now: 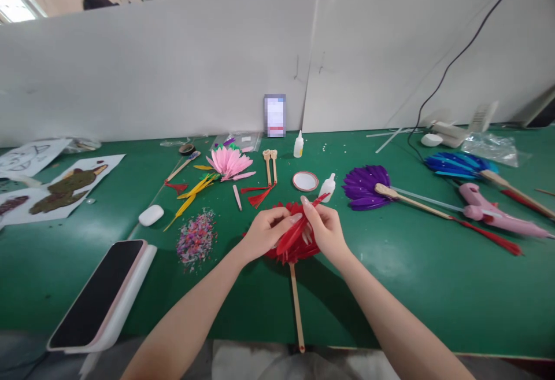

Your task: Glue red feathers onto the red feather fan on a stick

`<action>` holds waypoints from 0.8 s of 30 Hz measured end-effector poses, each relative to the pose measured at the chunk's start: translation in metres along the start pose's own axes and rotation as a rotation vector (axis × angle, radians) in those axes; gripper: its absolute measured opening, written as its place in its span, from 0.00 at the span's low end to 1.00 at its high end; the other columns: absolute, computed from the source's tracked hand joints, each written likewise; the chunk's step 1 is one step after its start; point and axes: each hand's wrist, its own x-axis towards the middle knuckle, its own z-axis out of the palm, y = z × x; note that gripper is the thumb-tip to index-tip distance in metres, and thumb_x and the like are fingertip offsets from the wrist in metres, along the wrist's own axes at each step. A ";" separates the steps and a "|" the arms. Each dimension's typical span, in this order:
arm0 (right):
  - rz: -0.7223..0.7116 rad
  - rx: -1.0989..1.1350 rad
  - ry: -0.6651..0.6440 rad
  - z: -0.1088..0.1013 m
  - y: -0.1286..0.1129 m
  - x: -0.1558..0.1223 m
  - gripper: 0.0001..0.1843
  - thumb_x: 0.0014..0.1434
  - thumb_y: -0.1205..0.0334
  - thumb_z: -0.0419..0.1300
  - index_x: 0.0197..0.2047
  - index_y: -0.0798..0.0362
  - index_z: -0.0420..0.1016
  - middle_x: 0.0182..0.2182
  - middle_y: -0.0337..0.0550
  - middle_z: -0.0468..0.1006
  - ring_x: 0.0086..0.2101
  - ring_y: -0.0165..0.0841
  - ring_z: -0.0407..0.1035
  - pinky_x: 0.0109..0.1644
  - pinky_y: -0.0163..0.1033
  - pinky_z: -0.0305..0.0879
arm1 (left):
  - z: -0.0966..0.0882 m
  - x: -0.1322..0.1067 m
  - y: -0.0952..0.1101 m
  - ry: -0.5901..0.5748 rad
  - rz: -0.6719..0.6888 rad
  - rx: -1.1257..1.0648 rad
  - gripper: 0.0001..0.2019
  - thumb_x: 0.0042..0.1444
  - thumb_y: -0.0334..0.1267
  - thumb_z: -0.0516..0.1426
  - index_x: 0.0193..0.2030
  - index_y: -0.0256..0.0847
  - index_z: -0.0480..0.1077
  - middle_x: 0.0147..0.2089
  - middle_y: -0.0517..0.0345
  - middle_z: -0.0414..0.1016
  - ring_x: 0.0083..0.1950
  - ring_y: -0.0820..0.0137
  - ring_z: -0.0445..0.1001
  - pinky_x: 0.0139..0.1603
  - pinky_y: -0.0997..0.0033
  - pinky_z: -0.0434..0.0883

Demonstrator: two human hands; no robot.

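Both hands meet over a red feather fan (pixel 299 253), whose wooden handle (pixel 296 305) points toward me on the green table. Between them is a loose red feather (pixel 291 235), slanting up to the right. My left hand (pixel 273 228) pinches its broad lower part, and my right hand (pixel 323 225) pinches it near its narrow upper end. The hands cover much of the fan's head. Just beyond my right hand stands a white squeeze bottle (pixel 328 188), beside a small white dish with a red rim (pixel 305 181).
Left lie a phone (pixel 99 293), a heap of coloured bits (pixel 196 240), yellow feathers (pixel 191 196), pink feathers (pixel 229 163) and tweezers (pixel 237 198). Right are a purple fan (pixel 367 188), a blue fan (pixel 459 164) and a pink glue gun (pixel 498 218). A white partition (pixel 173 73) stands behind.
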 end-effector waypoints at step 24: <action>0.285 0.700 -0.305 -0.010 -0.019 0.007 0.28 0.57 0.42 0.50 0.15 0.53 0.51 0.14 0.31 0.49 0.13 0.22 0.44 0.16 0.30 0.40 | 0.000 0.005 -0.005 0.177 -0.118 -0.410 0.20 0.53 0.51 0.58 0.22 0.37 0.62 0.17 0.67 0.58 0.17 0.83 0.53 0.18 0.80 0.50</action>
